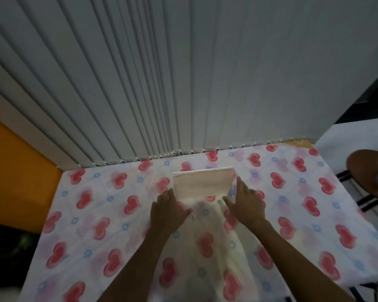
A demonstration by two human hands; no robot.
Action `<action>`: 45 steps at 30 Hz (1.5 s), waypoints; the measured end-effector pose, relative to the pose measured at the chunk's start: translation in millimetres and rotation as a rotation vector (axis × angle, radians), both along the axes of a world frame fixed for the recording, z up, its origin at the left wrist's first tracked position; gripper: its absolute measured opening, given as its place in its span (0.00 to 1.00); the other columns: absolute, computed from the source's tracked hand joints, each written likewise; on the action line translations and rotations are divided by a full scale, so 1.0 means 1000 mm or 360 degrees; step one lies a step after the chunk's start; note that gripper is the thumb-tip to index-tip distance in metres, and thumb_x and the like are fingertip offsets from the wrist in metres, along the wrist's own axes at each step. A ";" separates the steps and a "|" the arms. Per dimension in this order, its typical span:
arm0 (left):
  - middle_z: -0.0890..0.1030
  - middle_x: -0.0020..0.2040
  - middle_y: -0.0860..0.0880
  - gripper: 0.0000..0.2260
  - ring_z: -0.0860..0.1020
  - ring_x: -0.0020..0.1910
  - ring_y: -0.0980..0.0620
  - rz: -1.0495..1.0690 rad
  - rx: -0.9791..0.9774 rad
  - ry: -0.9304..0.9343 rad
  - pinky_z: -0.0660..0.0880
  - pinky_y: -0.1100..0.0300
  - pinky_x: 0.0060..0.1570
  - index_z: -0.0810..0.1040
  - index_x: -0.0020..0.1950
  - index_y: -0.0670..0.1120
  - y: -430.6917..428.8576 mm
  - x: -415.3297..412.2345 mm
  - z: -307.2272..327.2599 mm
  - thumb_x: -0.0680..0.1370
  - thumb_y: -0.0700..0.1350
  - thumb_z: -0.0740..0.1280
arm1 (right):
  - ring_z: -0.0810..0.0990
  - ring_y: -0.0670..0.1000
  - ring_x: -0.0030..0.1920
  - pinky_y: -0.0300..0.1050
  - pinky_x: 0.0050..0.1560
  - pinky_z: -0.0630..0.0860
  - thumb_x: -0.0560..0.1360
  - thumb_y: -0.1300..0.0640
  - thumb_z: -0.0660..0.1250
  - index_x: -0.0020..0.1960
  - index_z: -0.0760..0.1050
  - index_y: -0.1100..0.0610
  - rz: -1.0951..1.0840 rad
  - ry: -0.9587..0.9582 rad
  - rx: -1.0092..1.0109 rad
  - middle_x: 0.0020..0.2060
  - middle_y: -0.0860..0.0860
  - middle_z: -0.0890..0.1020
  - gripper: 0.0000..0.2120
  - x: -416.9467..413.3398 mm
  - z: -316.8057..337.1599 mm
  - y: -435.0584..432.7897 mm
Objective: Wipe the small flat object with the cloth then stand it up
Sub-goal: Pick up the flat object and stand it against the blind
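The small flat object is a beige card-like pad with a white spiral-bound top edge. It stands tilted like a tent on the heart-patterned tablecloth, near the far middle. My left hand lies flat at its lower left corner with the fingers spread. At the lower right corner my right hand is also flat and spread. Both touch the base edge and neither closes around it. A thin pale cream cloth lies on the table between my forearms, reaching up to the object's base.
Grey vertical blinds hang right behind the table's far edge. An orange wall is on the left. A round brown stool with a blue item on it stands past the table's right edge, next to a white surface.
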State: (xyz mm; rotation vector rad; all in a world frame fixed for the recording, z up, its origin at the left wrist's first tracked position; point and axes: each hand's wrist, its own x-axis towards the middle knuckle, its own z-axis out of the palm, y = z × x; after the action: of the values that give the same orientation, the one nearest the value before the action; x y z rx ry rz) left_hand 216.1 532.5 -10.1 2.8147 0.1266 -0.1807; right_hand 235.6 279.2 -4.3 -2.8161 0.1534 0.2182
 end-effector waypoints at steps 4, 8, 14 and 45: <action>0.73 0.72 0.43 0.46 0.75 0.67 0.41 0.0090 -0.0232 0.0032 0.74 0.44 0.64 0.58 0.78 0.43 -0.001 0.020 -0.006 0.71 0.69 0.69 | 0.76 0.62 0.66 0.60 0.62 0.76 0.78 0.40 0.65 0.79 0.54 0.56 -0.0105 -0.0016 0.0278 0.71 0.56 0.73 0.38 0.014 -0.008 -0.001; 0.75 0.68 0.47 0.42 0.77 0.63 0.45 0.0191 -0.0606 0.0052 0.78 0.43 0.60 0.59 0.76 0.50 -0.006 0.030 -0.009 0.70 0.67 0.71 | 0.77 0.56 0.66 0.59 0.64 0.76 0.80 0.47 0.66 0.77 0.59 0.51 -0.0034 -0.0028 0.0632 0.70 0.52 0.75 0.30 0.024 -0.004 0.004; 0.77 0.59 0.54 0.26 0.78 0.58 0.51 0.0189 -0.0915 -0.0100 0.75 0.59 0.52 0.71 0.68 0.50 0.000 0.035 -0.007 0.74 0.57 0.74 | 0.78 0.54 0.64 0.57 0.64 0.77 0.81 0.51 0.64 0.74 0.64 0.54 -0.0028 -0.0111 0.0829 0.67 0.52 0.77 0.23 0.030 -0.001 0.008; 0.64 0.78 0.52 0.53 0.65 0.77 0.50 0.0092 -0.1312 0.0016 0.68 0.42 0.73 0.52 0.80 0.54 0.015 0.080 -0.002 0.64 0.70 0.76 | 0.79 0.54 0.59 0.55 0.56 0.81 0.76 0.51 0.72 0.74 0.65 0.48 0.0082 0.0014 0.1098 0.66 0.50 0.77 0.29 0.093 0.017 -0.004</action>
State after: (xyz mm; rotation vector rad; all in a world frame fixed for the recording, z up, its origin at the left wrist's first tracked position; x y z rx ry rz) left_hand 296.2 548.0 -12.0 1.9876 0.1034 -0.1807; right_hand 329.0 274.8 12.3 -2.1342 0.0016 0.2394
